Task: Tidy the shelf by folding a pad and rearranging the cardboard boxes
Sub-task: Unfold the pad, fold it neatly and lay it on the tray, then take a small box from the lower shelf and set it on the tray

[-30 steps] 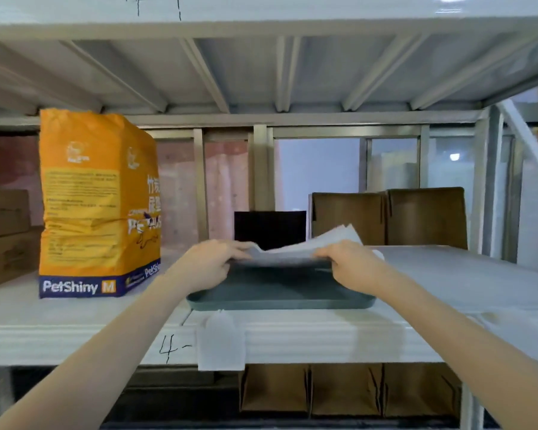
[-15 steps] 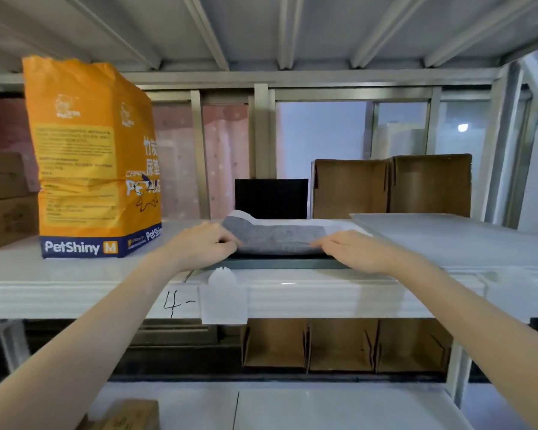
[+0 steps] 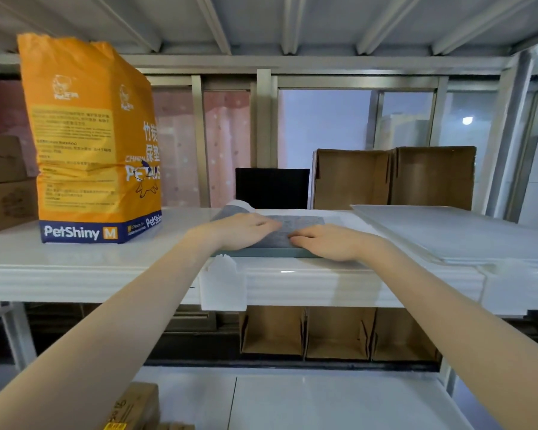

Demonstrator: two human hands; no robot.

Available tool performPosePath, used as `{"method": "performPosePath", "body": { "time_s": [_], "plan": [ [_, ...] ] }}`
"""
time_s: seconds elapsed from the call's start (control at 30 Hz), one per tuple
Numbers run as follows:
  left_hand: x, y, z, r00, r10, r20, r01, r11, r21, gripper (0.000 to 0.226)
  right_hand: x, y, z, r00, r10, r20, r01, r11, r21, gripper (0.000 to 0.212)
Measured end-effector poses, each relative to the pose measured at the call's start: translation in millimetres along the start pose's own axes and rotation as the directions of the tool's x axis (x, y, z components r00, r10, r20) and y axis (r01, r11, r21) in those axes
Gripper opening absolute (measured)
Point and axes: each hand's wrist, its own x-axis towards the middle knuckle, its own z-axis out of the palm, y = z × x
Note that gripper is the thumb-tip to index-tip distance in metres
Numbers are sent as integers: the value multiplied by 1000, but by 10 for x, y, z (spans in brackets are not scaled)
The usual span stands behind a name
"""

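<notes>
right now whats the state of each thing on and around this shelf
pad: folded over, grey side up, lying flat on the tray
tray: flat at the shelf's front edge
left hand: fingers straight, pressing the pad
right hand: fingers straight, pressing the pad
orange bag: upright, top crumpled
cardboard boxes: two side by side at the back, open sides facing forward

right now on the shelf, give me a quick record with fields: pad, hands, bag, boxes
pad: grey pad lying folded on a dark green tray at the shelf's front edge
left hand: left hand flat on the pad, fingers straight
right hand: right hand flat on the pad's near right part
bag: orange PetShiny bag upright, left of the tray
boxes: two open cardboard boxes standing side by side at the back right
</notes>
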Motion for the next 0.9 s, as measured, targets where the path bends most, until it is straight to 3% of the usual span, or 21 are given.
{"method": "performPosePath", "body": {
  "time_s": [0.17, 0.27, 0.37, 0.5, 0.7, 0.9],
  "plan": [
    [68, 6, 72, 986, -5, 168, -3, 999, 49, 45, 33, 47, 19, 998, 19, 57, -19, 1000, -4, 44],
    [86, -27, 77, 983, -37, 181, 34, 999, 21, 47, 27, 40, 11, 999, 14, 48, -14, 1000, -1, 46],
    [90, -65, 79, 997, 20, 79, -19, 1000, -10, 49, -25, 41, 10, 996, -16, -82, 20, 999, 45, 52],
    [6, -138, 53, 992, 23, -121, -24, 1000, -6, 57, -144, 72, 1, 963, -47, -264, 39, 999, -38, 58],
    [-297, -124, -93, 939, 60, -338, -47, 998, 47, 62, -350, 3, -131, 933, -90, -349, 70, 995, -70, 60],
    [-805, 16, -149, 906, 86, -414, -36, 991, 126, 66, -542, -152, -159, 892, -166, -420, 166, 985, -37, 60]
  ]
}}
